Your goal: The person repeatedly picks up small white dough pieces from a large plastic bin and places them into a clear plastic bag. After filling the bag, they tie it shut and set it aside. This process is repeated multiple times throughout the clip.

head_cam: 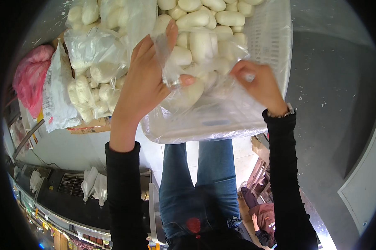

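Note:
My left hand (150, 72) has a clear plastic bag (217, 82) caught between thumb and fingers, with a crumpled fold of it by the thumb. At the bag's right side my right hand (256, 81), slightly blurred, pinches the film. Both hands are above a white plastic basket (286, 62) lined with clear film. Inside the basket lie several smooth, pale, oval food pieces (194, 19), too plain to name exactly. Some show through the bag's film; whether any are inside the bag I cannot tell.
Tied clear bags (96, 59) of similar pale pieces stand to the left, near a pink plastic bag (35, 75) and a white printed packet (58, 90). A dark counter (69, 206) runs at lower left. Another person (263, 218) is at lower right.

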A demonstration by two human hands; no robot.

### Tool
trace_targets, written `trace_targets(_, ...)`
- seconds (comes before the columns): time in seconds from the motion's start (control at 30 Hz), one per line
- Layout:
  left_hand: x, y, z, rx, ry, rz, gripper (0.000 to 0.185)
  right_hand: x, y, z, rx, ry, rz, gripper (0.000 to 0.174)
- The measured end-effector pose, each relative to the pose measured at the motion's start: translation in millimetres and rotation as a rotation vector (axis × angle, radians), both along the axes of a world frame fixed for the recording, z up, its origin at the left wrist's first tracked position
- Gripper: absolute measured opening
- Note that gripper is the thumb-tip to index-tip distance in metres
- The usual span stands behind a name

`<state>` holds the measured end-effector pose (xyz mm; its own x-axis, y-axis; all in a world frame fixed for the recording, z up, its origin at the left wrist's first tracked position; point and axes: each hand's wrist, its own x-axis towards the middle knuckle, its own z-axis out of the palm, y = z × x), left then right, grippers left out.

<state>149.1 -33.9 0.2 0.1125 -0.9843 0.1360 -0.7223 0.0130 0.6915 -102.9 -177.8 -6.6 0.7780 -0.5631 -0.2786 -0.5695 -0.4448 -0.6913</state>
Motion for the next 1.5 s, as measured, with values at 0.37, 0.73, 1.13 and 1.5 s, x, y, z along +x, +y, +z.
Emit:
trace_targets(0.37, -3, -4, -4, 0.02, -0.162, -0.101, 0.098, 38, 63, -150, -0.099, 0.357, 0.453, 0.041)
trace_targets(0.73, 6, 4, -8, -0.009, -0.242, -0.08, 0.101, 44, 78, -139, -0.361, 0.428, 0.442, 0.023)
trace_targets(1.13, 13, 19, -11, 0.044, -0.185, -0.047, 0.102, -26, 50, -69, 0.004, 0.323, 0.044, 0.049)
trace_targets(1.5, 8, 19, -17, 0.028, -0.19, -0.014, 0.1, -54, 30, -101, 0.011, 0.419, 0.085, 0.073)
